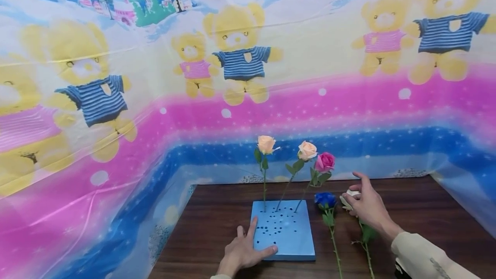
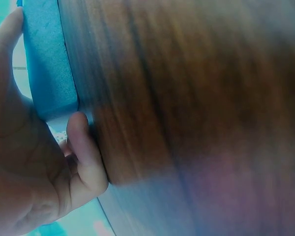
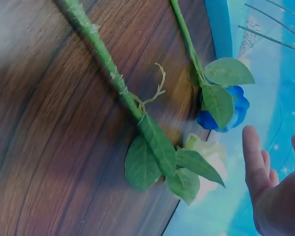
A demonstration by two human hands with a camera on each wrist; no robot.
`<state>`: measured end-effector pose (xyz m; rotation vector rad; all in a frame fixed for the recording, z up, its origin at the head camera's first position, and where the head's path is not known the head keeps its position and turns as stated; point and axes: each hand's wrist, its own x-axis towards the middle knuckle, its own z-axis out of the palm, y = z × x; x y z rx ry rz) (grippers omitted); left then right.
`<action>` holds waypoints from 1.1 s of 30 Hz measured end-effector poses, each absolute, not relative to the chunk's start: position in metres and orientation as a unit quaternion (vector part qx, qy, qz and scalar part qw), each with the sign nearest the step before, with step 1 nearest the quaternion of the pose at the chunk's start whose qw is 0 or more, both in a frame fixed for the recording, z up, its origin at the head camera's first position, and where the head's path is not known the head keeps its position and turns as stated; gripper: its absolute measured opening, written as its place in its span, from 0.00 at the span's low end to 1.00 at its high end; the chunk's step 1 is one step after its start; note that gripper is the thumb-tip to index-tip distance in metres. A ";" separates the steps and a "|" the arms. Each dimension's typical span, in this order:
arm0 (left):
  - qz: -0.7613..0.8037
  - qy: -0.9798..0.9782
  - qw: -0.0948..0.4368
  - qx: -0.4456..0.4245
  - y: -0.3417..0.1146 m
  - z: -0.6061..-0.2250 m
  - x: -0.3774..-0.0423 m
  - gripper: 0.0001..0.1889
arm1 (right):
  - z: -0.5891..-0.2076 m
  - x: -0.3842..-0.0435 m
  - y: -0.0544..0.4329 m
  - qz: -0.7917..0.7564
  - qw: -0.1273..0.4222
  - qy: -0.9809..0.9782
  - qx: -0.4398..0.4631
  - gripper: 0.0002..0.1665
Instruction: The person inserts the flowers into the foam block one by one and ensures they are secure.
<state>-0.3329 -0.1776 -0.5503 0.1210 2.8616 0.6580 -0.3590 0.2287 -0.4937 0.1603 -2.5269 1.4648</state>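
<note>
A light blue foam board (image 1: pixel 284 244) with many small holes lies on the table. Two peach roses (image 1: pixel 266 144) and a pink rose (image 1: pixel 324 162) stand in holes along its far side. My left hand (image 1: pixel 242 251) rests against the board's near left corner, index finger and thumb extended along it; the left wrist view shows the corner beside the palm. A white rose (image 1: pixel 347 199) lies at the right, partly hidden by my right hand (image 1: pixel 370 206). That hand hovers over the bloom with fingers apart; the right wrist view shows a gap between them.
A blue rose (image 1: pixel 325 199) lies between the board and the white rose, its stem toward me. The dark wooden table (image 1: pixel 209 210) ends at a fabric backdrop (image 1: pixel 217 158) printed with bears, which hangs behind and at the sides.
</note>
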 end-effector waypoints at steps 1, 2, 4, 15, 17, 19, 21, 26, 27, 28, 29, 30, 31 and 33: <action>0.222 0.969 0.101 0.040 -0.178 -0.551 -0.333 0.64 | -0.493 -0.358 0.230 0.496 0.105 -0.860 0.052 0.52; 0.221 0.969 0.100 0.041 -0.179 -0.551 -0.333 0.64 | -0.492 -0.356 0.232 0.494 0.101 -0.862 0.051 0.53; 0.221 0.969 0.103 0.040 -0.179 -0.552 -0.333 0.64 | -0.492 -0.354 0.235 0.494 0.096 -0.863 0.049 0.53; 0.209 0.972 0.105 0.038 -0.182 -0.555 -0.334 0.64 | -0.487 -0.343 0.253 0.484 0.099 -0.869 0.020 0.50; 0.208 0.972 0.104 0.041 -0.182 -0.553 -0.333 0.64 | -0.488 -0.340 0.257 0.486 0.096 -0.869 0.014 0.47; 0.209 0.971 0.103 0.044 -0.182 -0.553 -0.333 0.64 | -0.489 -0.339 0.260 0.486 0.092 -0.869 0.007 0.44; 0.207 0.972 0.103 0.046 -0.182 -0.553 -0.333 0.64 | -0.490 -0.336 0.263 0.482 0.081 -0.872 0.000 0.44; 0.207 0.972 0.101 0.046 -0.182 -0.552 -0.331 0.63 | -0.491 -0.331 0.264 0.473 0.040 -0.880 -0.016 0.45; 0.208 0.972 0.101 0.046 -0.182 -0.552 -0.331 0.63 | -0.491 -0.329 0.263 0.467 0.033 -0.883 -0.019 0.45; 0.208 0.972 0.100 0.047 -0.181 -0.551 -0.331 0.63 | -0.492 -0.328 0.262 0.463 0.025 -0.886 -0.022 0.45; 0.208 0.972 0.100 0.047 -0.181 -0.551 -0.331 0.63 | -0.492 -0.326 0.261 0.456 0.017 -0.889 -0.027 0.45; 0.208 0.972 0.100 0.047 -0.181 -0.551 -0.331 0.63 | -0.493 -0.325 0.260 0.449 0.008 -0.893 -0.032 0.45; 0.207 0.972 0.100 0.047 -0.181 -0.551 -0.331 0.63 | -0.494 -0.324 0.259 0.444 0.000 -0.895 -0.039 0.46; 0.207 0.972 0.100 0.045 -0.180 -0.551 -0.332 0.63 | -0.495 -0.322 0.258 0.442 -0.022 -0.895 -0.049 0.48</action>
